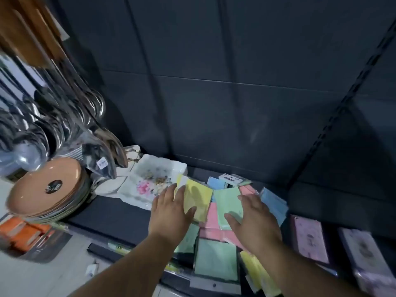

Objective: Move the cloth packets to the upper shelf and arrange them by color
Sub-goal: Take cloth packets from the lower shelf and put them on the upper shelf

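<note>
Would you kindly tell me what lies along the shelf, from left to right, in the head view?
Stack of plates → flowered dish → yellow packet → green packet → blue packet → lilac boxes.

Back panel [214, 114]: dark grey, flat sections with thin seams, filling the upper view.
Upright [334, 116]: black slotted strip, slanting along the right.
Shelf [111, 217]: dark matte board below the panel.
Floor [42, 275]: pale, lower left, blurred.
Left side: shiny metal spoons [64, 116] hanging in rows, with wooden boards [25, 28] above them. A stack of orange plates [47, 189] sits near a white flowered tray [154, 179].
Right side: pale purple boxes [310, 239] in a row.
Light: dim, with glints on the metal.
</note>
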Demonstrator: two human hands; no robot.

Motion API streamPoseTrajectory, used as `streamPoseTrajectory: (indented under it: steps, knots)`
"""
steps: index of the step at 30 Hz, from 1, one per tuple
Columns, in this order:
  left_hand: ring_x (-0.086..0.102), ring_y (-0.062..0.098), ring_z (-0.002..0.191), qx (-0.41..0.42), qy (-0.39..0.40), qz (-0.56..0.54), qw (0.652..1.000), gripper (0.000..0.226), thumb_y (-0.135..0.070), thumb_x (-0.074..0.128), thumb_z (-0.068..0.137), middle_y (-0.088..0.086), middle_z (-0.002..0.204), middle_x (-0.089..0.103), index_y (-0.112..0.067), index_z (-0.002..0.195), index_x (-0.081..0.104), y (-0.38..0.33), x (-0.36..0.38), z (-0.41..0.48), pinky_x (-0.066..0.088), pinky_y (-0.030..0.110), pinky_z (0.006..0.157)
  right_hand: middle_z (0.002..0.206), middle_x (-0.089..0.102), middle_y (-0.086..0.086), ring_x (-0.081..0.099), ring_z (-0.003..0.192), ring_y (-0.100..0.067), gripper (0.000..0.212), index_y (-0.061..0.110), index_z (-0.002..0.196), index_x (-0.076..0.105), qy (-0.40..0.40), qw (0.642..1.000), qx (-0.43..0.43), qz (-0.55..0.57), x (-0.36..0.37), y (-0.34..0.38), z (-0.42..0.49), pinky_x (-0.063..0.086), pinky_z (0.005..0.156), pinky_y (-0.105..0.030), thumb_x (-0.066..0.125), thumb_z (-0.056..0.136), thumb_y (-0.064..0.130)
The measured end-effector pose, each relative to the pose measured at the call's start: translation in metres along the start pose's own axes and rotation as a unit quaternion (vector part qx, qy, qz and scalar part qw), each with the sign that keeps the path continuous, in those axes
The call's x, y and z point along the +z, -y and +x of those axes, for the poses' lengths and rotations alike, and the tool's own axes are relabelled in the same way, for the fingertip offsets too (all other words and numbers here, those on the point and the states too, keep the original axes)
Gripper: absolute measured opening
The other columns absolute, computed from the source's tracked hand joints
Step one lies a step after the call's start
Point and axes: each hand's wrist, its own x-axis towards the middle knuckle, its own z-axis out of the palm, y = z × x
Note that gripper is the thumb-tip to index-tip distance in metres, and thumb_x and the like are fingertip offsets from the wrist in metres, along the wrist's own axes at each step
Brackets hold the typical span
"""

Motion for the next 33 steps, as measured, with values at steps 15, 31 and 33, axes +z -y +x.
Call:
streamPoseTrajectory:
  steps: [15,31,33]
  knots:
    - [0.001,0.022,0.147,0.01,0.015,-0.011,1.0,0.096,-0.073,0.037,0.085,0.001,0.161,-0.001,-0.02,0.152,-0.007,0.002,0.046,0.028,0.005,0.036,0.118,0.154,0.031,0.002,0.033,0.135,-0.021,0.087,0.026,0.15,0.025,-0.018,0.994,0.066,0.088,0.04,0.001,0.023,0.034,0.107,-0.035,0.066,0.08,0.059]
    - [0.029,0.021,0.132,0.008,-0.034,-0.118,0.992,0.083,-0.023,0.068,0.086,0.005,0.141,0.032,-0.013,0.15,0.016,0.006,0.032,0.043,0.022,0.027,0.11,0.114,0.067,-0.007,0.061,0.086,-0.017,0.06,0.02,0.136,0.043,-0.042,0.955,0.131,0.264,0.043,0.007,0.026,0.042,0.066,-0.017,0.072,0.085,0.033]
    - [0.035,0.021,0.129,0.012,-0.045,-0.134,0.99,0.07,-0.017,0.066,0.088,0.006,0.138,0.038,-0.012,0.146,0.027,0.009,0.028,0.044,0.029,0.027,0.106,0.112,0.067,-0.006,0.057,0.077,-0.012,0.049,0.019,0.132,0.049,-0.054,0.953,0.115,0.275,0.041,0.008,0.026,0.037,0.058,-0.011,0.069,0.089,0.032]
